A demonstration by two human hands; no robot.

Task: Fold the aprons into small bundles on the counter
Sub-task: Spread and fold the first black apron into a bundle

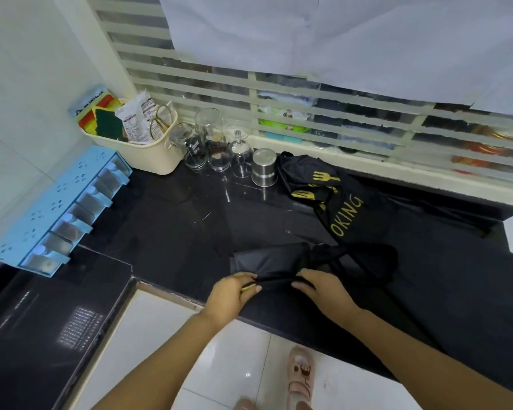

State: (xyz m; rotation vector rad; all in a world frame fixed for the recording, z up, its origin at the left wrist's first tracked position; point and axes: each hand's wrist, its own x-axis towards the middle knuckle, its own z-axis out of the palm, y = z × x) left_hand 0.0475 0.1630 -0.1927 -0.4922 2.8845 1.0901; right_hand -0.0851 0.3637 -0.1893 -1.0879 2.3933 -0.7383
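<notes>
**A:** How far along is the folding?

**B:** Partway, I'd judge. The plain black fabric apron (279, 258) is lying half-bundled at lower centre of the dark stone bench (175, 232). The left hand (234, 291) is pinching its near edge, fingers (248, 276) curled round it, and the right hand (323, 287) is gripping the same edge just beside.

**A:** What's remaining?

**B:** The black apron with yellow lettering (338, 199) is sprawling unfolded at centre right.

**A:** Containers?

**B:** The cream plastic basket (148, 156) at upper left is holding sponges (107, 122), a white packet (135, 119) and scissors (160, 119).

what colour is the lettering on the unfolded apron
The lettering is yellow on black; head view.
</notes>
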